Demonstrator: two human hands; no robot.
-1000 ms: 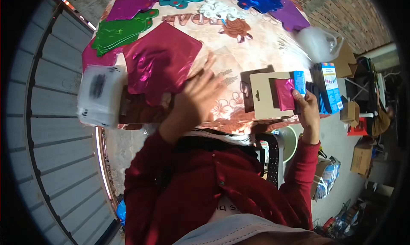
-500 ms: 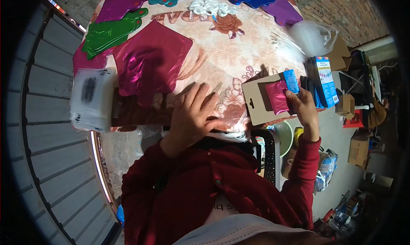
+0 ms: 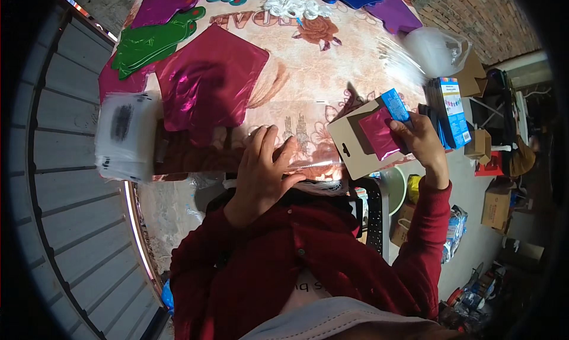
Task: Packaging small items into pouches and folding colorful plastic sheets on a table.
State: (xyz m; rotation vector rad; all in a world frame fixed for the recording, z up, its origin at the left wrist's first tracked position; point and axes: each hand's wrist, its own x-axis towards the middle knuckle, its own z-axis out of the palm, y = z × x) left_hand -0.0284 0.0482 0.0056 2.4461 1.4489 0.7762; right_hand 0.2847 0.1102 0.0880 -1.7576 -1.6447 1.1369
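Note:
My right hand (image 3: 425, 143) grips a tan cardboard card (image 3: 349, 143) with a hanging slot, its thumb pressing a folded magenta foil packet (image 3: 375, 133) and a blue printed slip (image 3: 395, 103) against it. The card is held tilted over the table's near edge. My left hand (image 3: 264, 165) lies with its fingers apart at the left edge of a clear plastic bag (image 3: 302, 139), which bears small print and rests flat on the table. Beyond that hand spreads a flat magenta foil balloon (image 3: 210, 79).
A stack of clear bags (image 3: 127, 135) sits at the left. Green (image 3: 148, 42), teal, blue and purple foil pieces line the far side, near white string bundles (image 3: 290, 5). White sticks (image 3: 400, 56), a plastic bag (image 3: 435, 50) and blue printed cards (image 3: 451, 112) occupy the right.
The card, foil packet and slip have tilted and shifted slightly left in my right hand. My left hand has slid a little toward me, and the clear bag lies flatter.

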